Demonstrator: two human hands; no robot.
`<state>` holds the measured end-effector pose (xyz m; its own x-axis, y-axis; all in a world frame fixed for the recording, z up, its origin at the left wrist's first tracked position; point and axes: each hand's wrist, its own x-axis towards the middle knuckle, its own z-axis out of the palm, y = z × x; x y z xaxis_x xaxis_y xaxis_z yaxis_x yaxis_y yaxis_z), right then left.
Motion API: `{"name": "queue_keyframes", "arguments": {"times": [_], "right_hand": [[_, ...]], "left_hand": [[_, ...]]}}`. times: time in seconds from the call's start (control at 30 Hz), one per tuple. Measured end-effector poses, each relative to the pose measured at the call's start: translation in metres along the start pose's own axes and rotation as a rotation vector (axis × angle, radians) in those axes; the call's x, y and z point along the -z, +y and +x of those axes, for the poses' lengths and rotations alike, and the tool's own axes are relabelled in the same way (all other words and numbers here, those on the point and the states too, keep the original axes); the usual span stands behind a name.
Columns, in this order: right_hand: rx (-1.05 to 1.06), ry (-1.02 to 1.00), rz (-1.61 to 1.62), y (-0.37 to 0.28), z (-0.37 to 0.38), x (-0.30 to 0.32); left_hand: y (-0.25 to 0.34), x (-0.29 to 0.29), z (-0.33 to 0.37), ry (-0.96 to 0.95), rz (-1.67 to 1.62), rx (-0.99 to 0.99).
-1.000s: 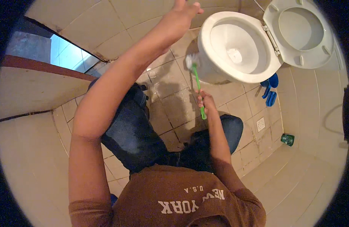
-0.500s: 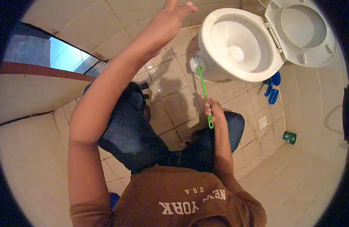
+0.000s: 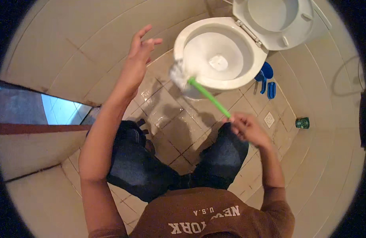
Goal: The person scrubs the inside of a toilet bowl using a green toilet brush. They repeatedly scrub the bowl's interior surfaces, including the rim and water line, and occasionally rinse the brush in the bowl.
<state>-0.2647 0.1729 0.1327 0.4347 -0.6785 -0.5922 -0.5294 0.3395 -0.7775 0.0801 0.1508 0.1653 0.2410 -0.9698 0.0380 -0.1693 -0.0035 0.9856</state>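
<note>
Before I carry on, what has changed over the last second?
The right hand swung rightward, apparently lifting the brush; its bristles now overlap the toilet rim in view. The left hand drew back, and the camera view shifted. Unchanged: brush gripped, left hand empty, toilet seat raised.

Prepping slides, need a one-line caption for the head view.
Right hand holds a green-handled brush, white head near the toilet; left hand open.

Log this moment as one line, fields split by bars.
right hand: holds brush | left hand: empty, open | bristles: overlap toilet in view, contact unclear
</note>
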Motion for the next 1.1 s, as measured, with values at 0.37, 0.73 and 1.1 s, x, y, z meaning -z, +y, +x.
{"name": "queue_keyframes", "arguments": {"times": [0.37,0.73,1.1], "right_hand": [[0.090,0.568,-1.594,-0.034,0.205,0.116],[0.461,0.252,-1.545,-0.007,0.235,0.171],[0.489,0.426,-1.205,-0.055,0.145,0.050]], "left_hand": [[0.015,-0.004,-0.014,0.036,0.036,0.003],[0.009,0.021,-0.021,0.113,0.042,-0.017],[-0.008,0.053,-0.021,0.159,0.004,0.010]]}}
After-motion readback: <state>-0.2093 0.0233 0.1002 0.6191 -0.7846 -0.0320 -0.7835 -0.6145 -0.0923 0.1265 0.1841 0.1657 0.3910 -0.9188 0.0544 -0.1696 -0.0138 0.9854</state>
